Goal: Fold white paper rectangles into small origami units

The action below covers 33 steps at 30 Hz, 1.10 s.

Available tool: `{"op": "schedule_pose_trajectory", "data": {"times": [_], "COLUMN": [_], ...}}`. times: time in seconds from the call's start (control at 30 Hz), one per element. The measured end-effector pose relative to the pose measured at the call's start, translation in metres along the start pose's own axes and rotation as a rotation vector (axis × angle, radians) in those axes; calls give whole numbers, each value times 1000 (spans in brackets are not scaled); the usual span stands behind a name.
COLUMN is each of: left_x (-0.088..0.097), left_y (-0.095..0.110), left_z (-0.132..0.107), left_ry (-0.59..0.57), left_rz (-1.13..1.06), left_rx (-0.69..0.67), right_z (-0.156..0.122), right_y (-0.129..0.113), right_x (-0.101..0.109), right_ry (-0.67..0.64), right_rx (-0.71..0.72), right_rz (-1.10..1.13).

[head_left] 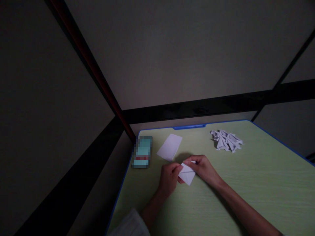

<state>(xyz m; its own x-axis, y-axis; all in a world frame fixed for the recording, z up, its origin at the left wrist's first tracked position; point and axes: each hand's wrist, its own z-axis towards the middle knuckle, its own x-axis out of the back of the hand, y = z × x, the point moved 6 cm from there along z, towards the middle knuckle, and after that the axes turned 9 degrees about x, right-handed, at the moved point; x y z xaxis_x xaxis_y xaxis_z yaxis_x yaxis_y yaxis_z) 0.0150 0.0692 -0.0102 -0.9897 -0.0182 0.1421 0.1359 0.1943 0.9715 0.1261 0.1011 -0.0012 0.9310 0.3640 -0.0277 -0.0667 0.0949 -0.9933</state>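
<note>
A small piece of folded white paper (188, 177) is held between both hands over the table, with crease lines on its face and a corner pointing down toward me. My left hand (169, 177) pinches its left edge, thumb on top and some fingers underneath. My right hand (200, 165) grips the upper right edge, its thumb lying across the paper. Just beyond my hands lies a flat stack or sheet of white paper (170, 147). To the far right sits a cluster of folded white paper pieces (226, 141), pointed and overlapping.
The light green table (265, 183) has a blue rim and a blue strip (189, 127) at its back edge. A phone with a blurred screen (142, 151) lies at the left edge. Walls (192, 59) stand close behind and to the left.
</note>
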Motion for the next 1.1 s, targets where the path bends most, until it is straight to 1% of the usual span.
{"op": "schedule_pose_trajectory", "data": {"times": [0.13,0.23,0.3,0.4,0.53,0.6,0.67,0.77,0.97,1.1], "left_x": [9,13,13,10,10,9,7,4,2,6], "left_y": [-1,-1,-2,-2,2,3,3,3,2,4], "left_z": [3,5,6,6,6,5,5,4,1,0], "left_ry": [63,76,56,17,44,39,19,-5,43,93], "left_rz": [-103,-160,-169,-138,-68,-49,-35,-7,75,75], "left_rx": [39,51,64,60,-15,-23,-26,-39,-65,-82], "right_z": [1,1,2,3,0,-3,-6,-11,-15,-18], "right_y": [-4,-4,-4,-4,-4,-11,-22,-35,-32,-30], "right_x": [7,12,12,11,4,2,-1,-3,-5,-14], "right_ry": [71,106,109,102,53,52,36,0,-9,-81], "right_rx": [66,40,33,74,142,245,391,561,667,718], "right_rz": [137,218,209,126,-55,-192,-315,-396,-504,-617]}}
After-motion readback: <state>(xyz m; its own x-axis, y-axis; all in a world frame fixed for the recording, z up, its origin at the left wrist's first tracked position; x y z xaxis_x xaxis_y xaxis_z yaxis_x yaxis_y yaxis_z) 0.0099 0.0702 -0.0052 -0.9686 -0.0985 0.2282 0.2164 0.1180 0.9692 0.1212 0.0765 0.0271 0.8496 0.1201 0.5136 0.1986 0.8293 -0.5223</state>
